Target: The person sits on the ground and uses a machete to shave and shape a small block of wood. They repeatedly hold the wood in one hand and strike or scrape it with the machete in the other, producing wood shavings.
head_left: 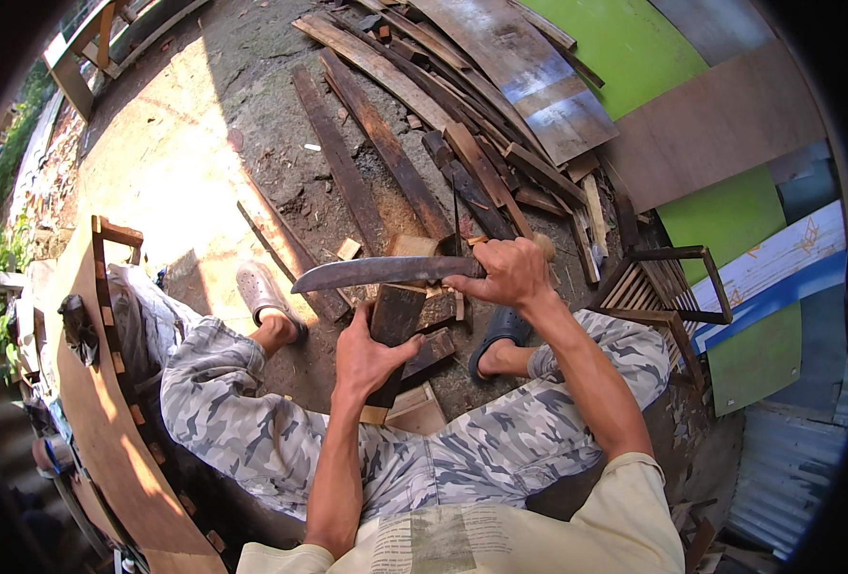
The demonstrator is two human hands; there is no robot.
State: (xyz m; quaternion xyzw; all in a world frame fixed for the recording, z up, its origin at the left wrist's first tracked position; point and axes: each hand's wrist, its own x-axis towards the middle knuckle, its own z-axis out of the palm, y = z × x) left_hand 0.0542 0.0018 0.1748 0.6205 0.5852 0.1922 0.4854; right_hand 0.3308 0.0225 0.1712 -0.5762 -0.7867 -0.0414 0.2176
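The dark wood block is leaning between the camouflage-trousered legs, the left hand gripping it; the right hand is clasping a machete near its top. A glancing blade could be endangering the left fingers.

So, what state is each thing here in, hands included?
Dark brown rectangular wooden block: held, tilted
Long grey metal machete: held, blade roughly sideways
Left hand: closed on block
Right hand: closed on machete
Beige slip-on clog: worn
Dark blue clog: worn
Long weathered brown planks: lying on ground
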